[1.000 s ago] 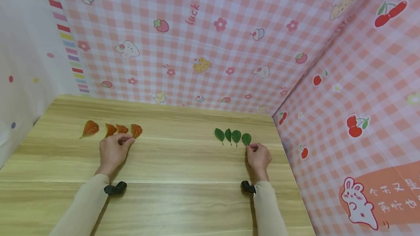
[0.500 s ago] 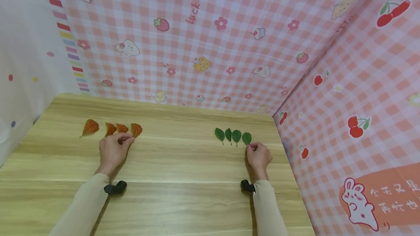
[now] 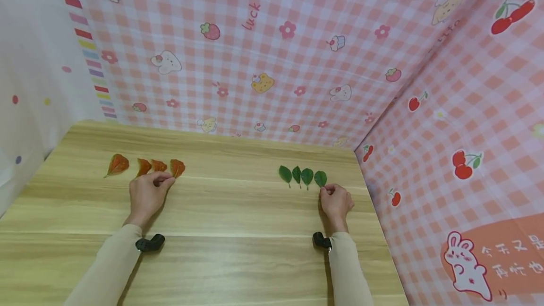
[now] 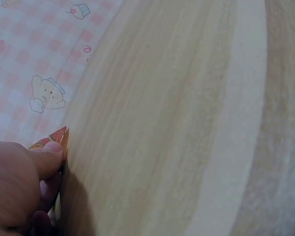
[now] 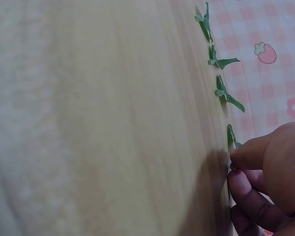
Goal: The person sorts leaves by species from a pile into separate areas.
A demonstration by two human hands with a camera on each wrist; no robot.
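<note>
My left hand [image 3: 148,195] pinches the lower end of an orange-red leaf [image 3: 177,167], the rightmost of a row at the table's left. In the left wrist view the thumb lies over that leaf [image 4: 59,137]. Two more reddish leaves show just beyond the knuckles, partly hidden by the hand, and another red leaf [image 3: 117,164] lies farther left. On the right side my right hand [image 3: 336,204] pinches the stem of a green leaf [image 3: 320,178]. Left of it, in a row, lie three other green leaves, the nearest being a rounded one [image 3: 307,177].
The wood-grain table [image 3: 238,211] spreads between the two leaf rows. A pink checked cloth [image 3: 238,60] rises behind it, and a similar cloth [image 3: 437,164] closes off the right side. White fabric [image 3: 38,60] hangs at the left. Each wrist wears a black camera [image 3: 150,243].
Both hands keep their places, fingers still on the same two leaves. The head view has shifted very slightly; the leaf rows look the same.
</note>
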